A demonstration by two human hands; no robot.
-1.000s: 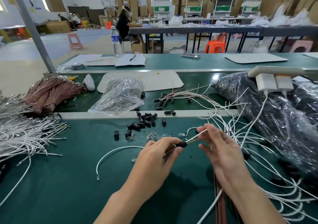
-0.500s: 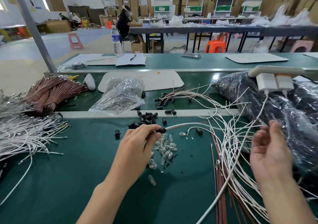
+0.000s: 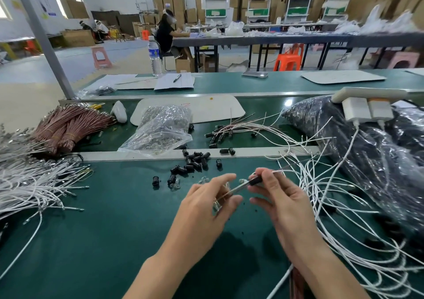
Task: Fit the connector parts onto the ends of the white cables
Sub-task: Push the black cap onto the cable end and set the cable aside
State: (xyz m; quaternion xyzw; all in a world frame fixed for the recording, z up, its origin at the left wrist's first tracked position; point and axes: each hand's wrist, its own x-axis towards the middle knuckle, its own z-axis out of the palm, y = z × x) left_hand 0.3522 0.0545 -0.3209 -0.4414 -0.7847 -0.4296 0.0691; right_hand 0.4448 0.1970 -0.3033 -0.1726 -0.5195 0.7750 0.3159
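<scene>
Black connector cap point(image 3: 255, 180) is pinched by fingers of the right hand point(image 3: 284, 209) over the middle of the desk point(image 3: 91, 241). The left hand point(image 3: 206, 209) pinches the white cable point(image 3: 278, 171) end. Fitting appears under way; the next move calls for seating the cap fully.

The bench top point(image 3: 103, 241) is a smooth, matt green mat, crossed by a dull metal rail point(image 3: 137, 155). The connector parts point(image 3: 195, 161) at twelve o'clock are black plastic with a slight sheen. The white cables point(image 3: 34, 184) at nine o'clock have smooth plastic sheaths and bright metal tips. The clear bag point(image 3: 160, 129) at eleven o'clock is crinkled glossy film, as is the dark bag point(image 3: 385, 156) at three o'clock.
</scene>
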